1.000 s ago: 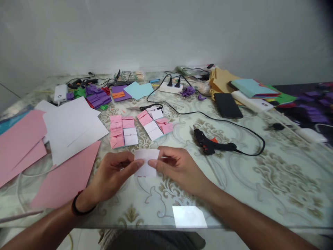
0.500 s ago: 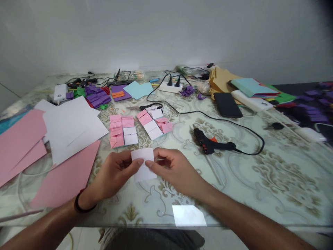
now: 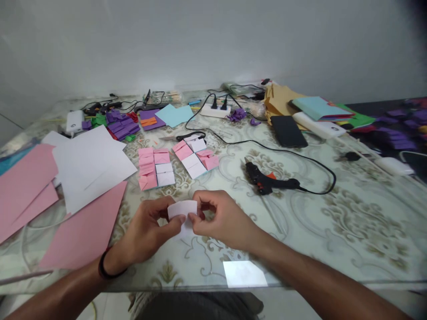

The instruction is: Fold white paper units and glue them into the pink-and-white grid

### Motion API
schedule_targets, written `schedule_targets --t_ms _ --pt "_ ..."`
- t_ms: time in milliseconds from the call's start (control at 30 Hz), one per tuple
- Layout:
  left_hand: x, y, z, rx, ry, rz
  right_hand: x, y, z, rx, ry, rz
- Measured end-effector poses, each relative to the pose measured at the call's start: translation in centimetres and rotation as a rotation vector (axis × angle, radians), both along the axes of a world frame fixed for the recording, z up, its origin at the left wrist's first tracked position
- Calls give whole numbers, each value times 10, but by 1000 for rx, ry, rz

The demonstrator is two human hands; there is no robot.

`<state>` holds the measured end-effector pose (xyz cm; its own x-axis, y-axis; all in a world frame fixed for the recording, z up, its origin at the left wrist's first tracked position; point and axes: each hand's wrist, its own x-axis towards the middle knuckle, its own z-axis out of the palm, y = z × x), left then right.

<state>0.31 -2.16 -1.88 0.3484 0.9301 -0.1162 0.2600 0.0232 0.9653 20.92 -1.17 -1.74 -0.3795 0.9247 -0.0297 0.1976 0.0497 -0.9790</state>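
Note:
Both my hands pinch a small white paper piece (image 3: 182, 209) just above the glass-topped table (image 3: 333, 231). My left hand (image 3: 147, 231) grips its left side with thumb and fingers closed. My right hand (image 3: 220, 218) pinches the right side, fingers curled. The paper is bent over at the top. Beyond the hands lie two groups of folded pink and white paper squares (image 3: 156, 168), (image 3: 196, 155).
Pink sheets (image 3: 83, 231) and white sheets (image 3: 90, 164) lie at left. A black glue gun (image 3: 267, 181) with its cable lies to the right. Scissors (image 3: 187, 136), a phone (image 3: 288, 131), a power strip (image 3: 216, 111), purple scraps (image 3: 122, 126) and paper stacks (image 3: 316, 111) are at the back.
The white paper has been folded or curled smaller between my fingers, and both hands have drawn closer together. The view has shifted slightly.

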Motion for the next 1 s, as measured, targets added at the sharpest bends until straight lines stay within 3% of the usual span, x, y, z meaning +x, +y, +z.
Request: schedule_targets --t_ms 267,467,700,1000 --pt "-4 2 0 14 20 20 7 4 3 22 60 12" --pt "-8 7 4 152 72 18 12 7 4 300 77 -24" --pt "-3 2 8 445 111 -103 6 -2 0 495 -18 28" --pt "-5 0 5 458 181 -172 13 2 4 477 -89 121"
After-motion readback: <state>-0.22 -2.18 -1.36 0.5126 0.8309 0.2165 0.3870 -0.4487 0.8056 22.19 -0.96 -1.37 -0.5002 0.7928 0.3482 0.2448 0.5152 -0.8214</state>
